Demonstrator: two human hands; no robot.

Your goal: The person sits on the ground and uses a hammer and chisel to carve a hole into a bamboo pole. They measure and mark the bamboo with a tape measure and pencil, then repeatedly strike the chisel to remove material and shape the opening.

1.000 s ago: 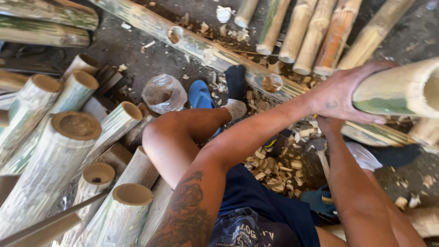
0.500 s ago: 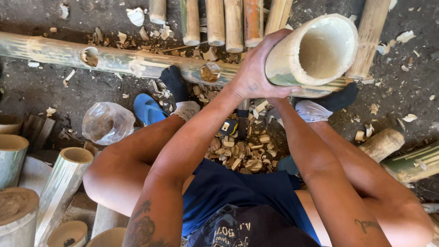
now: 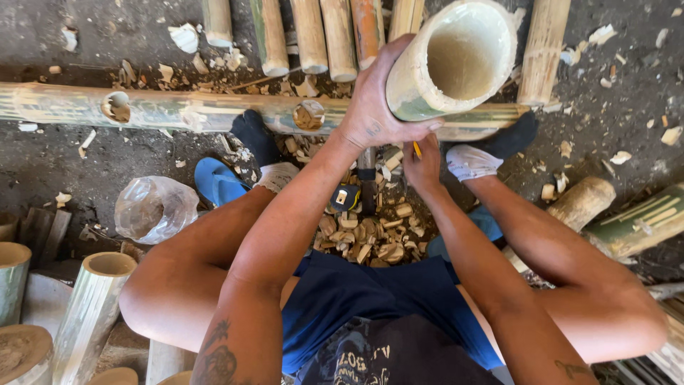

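My left hand [image 3: 374, 107] grips a thick hollow bamboo section [image 3: 456, 60], its open cut end turned up toward me. Just below it, my right hand [image 3: 422, 160] is closed on a thin yellow pencil-like tool [image 3: 417, 149], close under the section's rim. Behind both hands a long green bamboo pole [image 3: 178, 110] with holes cut in it lies across the ground. I sit with my knees apart, feet in dark-toed socks against the pole. Bamboo chips [image 3: 363, 239] are heaped between my legs, and a yellow and black tape measure [image 3: 345, 198] lies beside a dark tool handle.
Several bamboo poles [image 3: 313, 36] lie side by side at the top. Cut bamboo sections [image 3: 92, 306] stand at lower left. A clear plastic bag [image 3: 153, 208] and a blue sandal [image 3: 217, 182] lie left of my leg. A short log [image 3: 581, 203] rests at the right.
The view has swung right and settled. My left hand has brought the bamboo section from the right edge to the middle and turned its open end toward me. My right hand has come up beneath it.
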